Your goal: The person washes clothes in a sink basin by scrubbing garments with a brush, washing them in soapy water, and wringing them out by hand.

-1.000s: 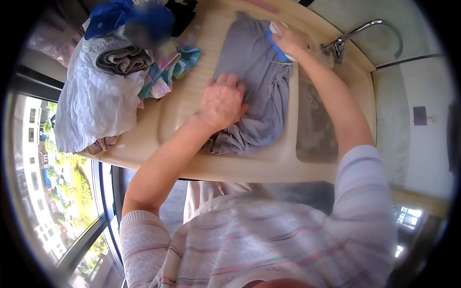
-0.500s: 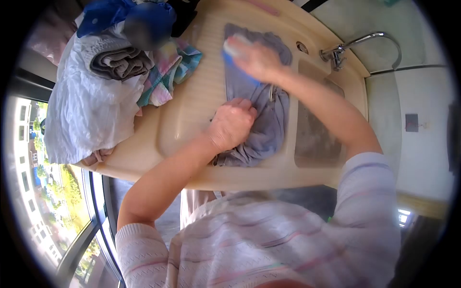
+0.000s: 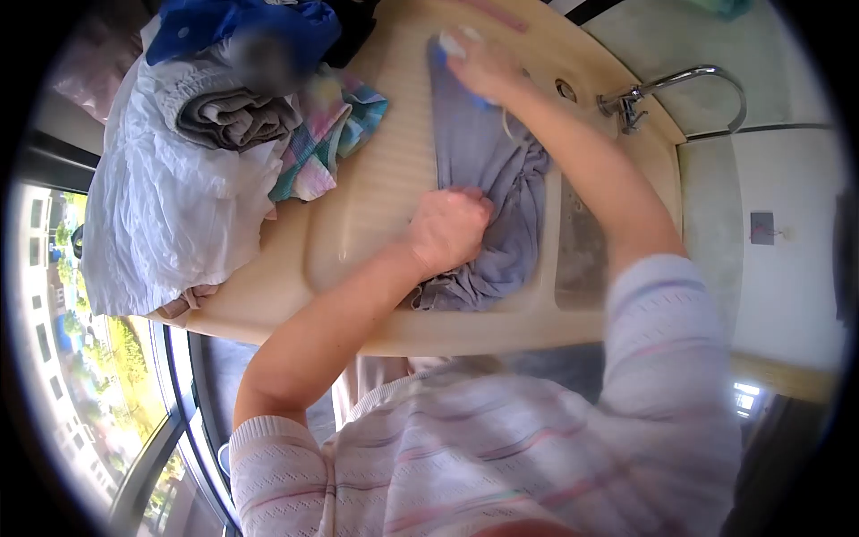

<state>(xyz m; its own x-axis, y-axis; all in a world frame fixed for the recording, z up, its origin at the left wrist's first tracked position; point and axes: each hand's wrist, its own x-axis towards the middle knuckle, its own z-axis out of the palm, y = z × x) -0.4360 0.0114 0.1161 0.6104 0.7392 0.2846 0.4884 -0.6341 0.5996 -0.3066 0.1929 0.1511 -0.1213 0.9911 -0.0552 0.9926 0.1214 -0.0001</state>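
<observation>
Daylight is coming in through a window (image 3: 134,358) on the left, and a cream sink (image 3: 380,179) with a ribbed slope is filling the middle of the scene. Clothes (image 3: 170,215) are heaping up on its left, while a tap (image 3: 631,100) is standing at the far right. Between them, a grey cloth (image 3: 510,268) is lying along the ribs, smooth at its far end and bunching near. The left hand (image 3: 452,228) is closing in a fist on its left edge; the right hand (image 3: 488,72) is wrapping around a blue-and-white brush (image 3: 439,55) at the far end. For good brushing, the left hand should be anchoring firmly, keeping the fabric taut, and the bristles should be pressing flat and evenly, avoiding folds.
</observation>
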